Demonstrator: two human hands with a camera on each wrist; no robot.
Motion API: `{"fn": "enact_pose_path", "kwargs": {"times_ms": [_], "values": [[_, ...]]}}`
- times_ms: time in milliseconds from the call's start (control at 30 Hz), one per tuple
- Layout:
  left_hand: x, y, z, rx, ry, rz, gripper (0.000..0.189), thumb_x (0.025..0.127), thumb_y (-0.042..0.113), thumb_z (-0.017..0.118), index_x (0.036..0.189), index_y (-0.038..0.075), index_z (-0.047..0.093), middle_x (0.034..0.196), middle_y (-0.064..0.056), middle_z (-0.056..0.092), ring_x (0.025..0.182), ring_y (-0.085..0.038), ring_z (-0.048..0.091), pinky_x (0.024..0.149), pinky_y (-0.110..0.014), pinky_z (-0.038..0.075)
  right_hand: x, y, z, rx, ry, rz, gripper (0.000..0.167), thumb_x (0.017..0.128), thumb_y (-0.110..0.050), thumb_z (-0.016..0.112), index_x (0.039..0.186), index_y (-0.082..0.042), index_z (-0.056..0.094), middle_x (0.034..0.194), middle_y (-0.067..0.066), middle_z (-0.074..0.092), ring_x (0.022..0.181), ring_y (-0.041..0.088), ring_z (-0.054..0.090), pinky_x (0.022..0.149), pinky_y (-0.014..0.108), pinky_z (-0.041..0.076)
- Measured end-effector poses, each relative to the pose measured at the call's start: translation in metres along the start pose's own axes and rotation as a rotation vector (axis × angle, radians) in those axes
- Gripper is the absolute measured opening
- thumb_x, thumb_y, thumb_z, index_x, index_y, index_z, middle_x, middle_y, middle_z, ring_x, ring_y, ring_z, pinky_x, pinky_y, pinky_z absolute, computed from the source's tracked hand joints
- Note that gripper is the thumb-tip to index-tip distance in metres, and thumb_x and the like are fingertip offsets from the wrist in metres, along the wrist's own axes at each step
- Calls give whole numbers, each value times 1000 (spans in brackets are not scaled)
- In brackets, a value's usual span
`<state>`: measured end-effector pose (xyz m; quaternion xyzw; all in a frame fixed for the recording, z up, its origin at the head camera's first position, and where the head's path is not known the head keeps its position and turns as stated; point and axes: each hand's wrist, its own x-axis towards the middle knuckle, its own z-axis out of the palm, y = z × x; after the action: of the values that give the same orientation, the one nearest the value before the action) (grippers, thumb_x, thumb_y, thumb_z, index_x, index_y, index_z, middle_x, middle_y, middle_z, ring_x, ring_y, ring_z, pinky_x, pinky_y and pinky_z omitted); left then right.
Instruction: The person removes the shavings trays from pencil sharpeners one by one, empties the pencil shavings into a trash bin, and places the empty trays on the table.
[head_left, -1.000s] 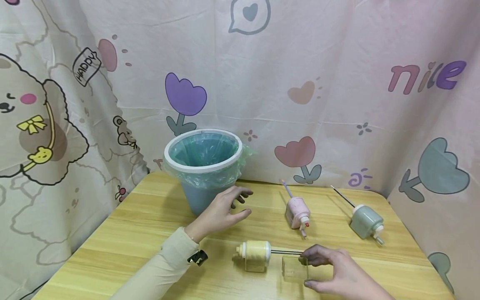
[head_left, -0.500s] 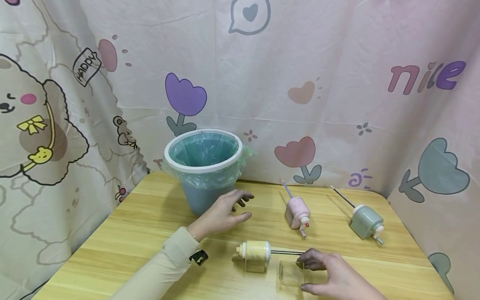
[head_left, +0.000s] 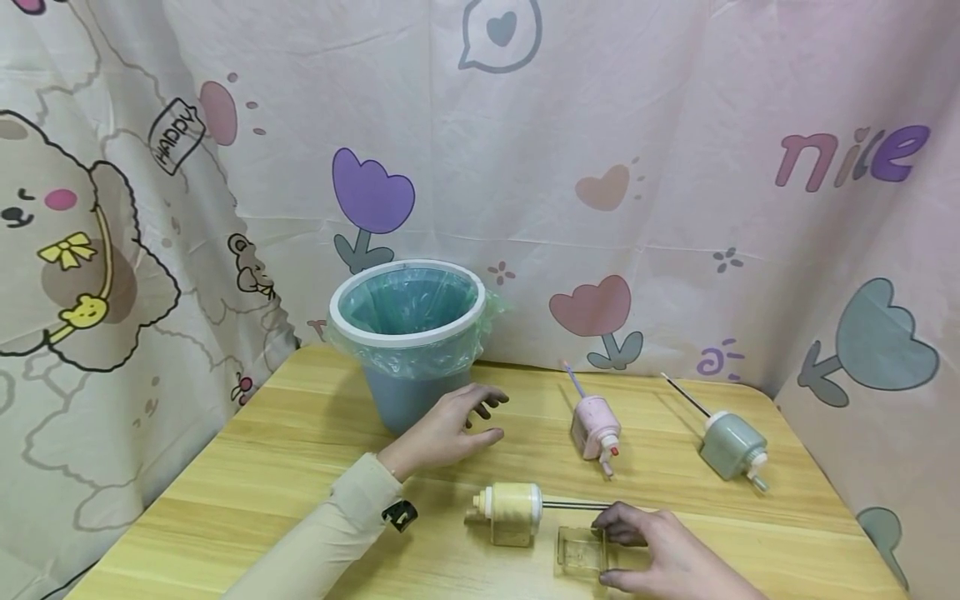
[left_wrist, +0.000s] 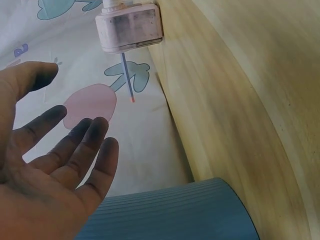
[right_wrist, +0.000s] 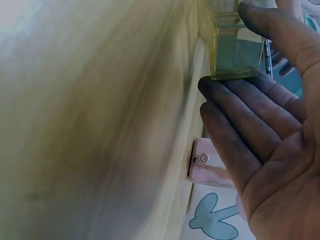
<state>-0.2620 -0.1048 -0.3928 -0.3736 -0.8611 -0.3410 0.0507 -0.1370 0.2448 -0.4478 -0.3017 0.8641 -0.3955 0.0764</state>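
Note:
My right hand [head_left: 663,550] pinches the right end of a clear, yellowish shavings box [head_left: 579,552] low over the table, thumb on the near side, fingers on the far side. In the right wrist view, darkened fingertips touch opposite walls of this box [right_wrist: 237,52]. Just left of it stands a yellow crank pencil sharpener [head_left: 515,502], a dark striped pencil [head_left: 570,505] sticking out of it toward the hand. My left hand [head_left: 450,425] holds nothing and hovers in front of the bin, fingers loosely bent; the left wrist view shows its palm [left_wrist: 45,195].
A blue-grey bin [head_left: 408,340] with a white rim and green liner stands at the back left. Toward the right are a pink sharpener [head_left: 596,421] with a purple pencil and a grey-green sharpener [head_left: 733,444] with a dark pencil. A printed curtain [head_left: 517,167] hangs behind the table.
My right hand has moved slightly left and toward me, bringing the clear box with it closer to the yellow sharpener. The left hand has barely shifted.

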Motion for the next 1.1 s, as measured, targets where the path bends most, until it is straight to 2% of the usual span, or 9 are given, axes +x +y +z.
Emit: {"fn": "enact_pose_path", "kwargs": {"times_ms": [333,800,1100], "values": [[2,1,1,6,-49,-21,47,100,23,75,143,11,62,138,-13,68,112,-26,72,95,-49,63,0,1,3,-15,-13,17,44,91,-32,87,124,-8,68,121,8,77,108,1,73,89,26,64],[5,-3,-2,10,-70,-53,49,102,26,74,147,13,60,143,-14,66,115,-27,71,94,-48,62,0,-1,10,-188,50,-11,46,87,-34,91,120,-11,70,113,3,79,99,3,74,84,29,65],[6,-5,0,12,-82,-56,48,101,25,74,146,13,60,141,-9,66,113,-25,71,93,-46,62,0,-1,10,-164,40,12,48,86,-32,91,121,-8,69,115,4,78,101,4,74,86,30,65]]}}
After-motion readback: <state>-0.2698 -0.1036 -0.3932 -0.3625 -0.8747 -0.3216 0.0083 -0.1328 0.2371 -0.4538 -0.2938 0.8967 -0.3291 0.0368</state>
